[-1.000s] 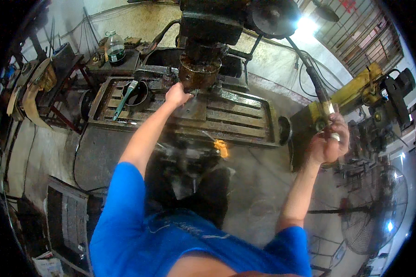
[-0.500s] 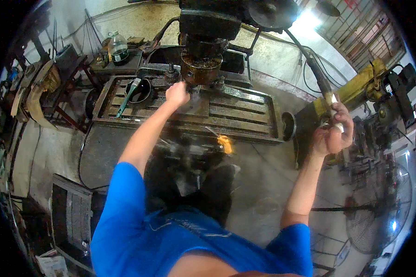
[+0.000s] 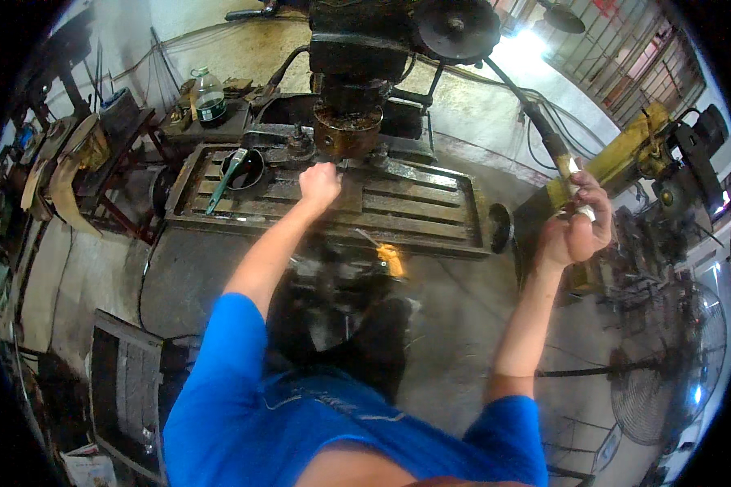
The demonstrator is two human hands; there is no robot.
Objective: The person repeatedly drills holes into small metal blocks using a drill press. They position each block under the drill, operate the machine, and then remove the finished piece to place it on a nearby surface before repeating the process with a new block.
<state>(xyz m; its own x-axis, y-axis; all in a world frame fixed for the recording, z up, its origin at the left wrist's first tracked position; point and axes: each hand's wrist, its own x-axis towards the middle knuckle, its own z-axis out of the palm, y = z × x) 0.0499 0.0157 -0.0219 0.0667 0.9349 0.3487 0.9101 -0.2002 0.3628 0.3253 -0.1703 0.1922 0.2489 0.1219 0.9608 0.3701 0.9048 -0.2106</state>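
Observation:
My left hand is closed in a fist over the slotted machine table, just below and in front of the round, oily brown spindle head. Whatever its fingers hold is hidden. On the right, my right hand is wrapped round the lower end of a long dark lever, which runs up to the machine's round black hub. White material shows between those fingers.
A green-handled brush lies across a dark round pot on the table's left part. By the front edge is a yellow-handled tool. A large bottle stands back left; a wire fan is at right.
The whole view has shifted slightly. My left fist has come a little toward me and to the right of its earlier place under the spindle. My right hand keeps its grip on the lever.

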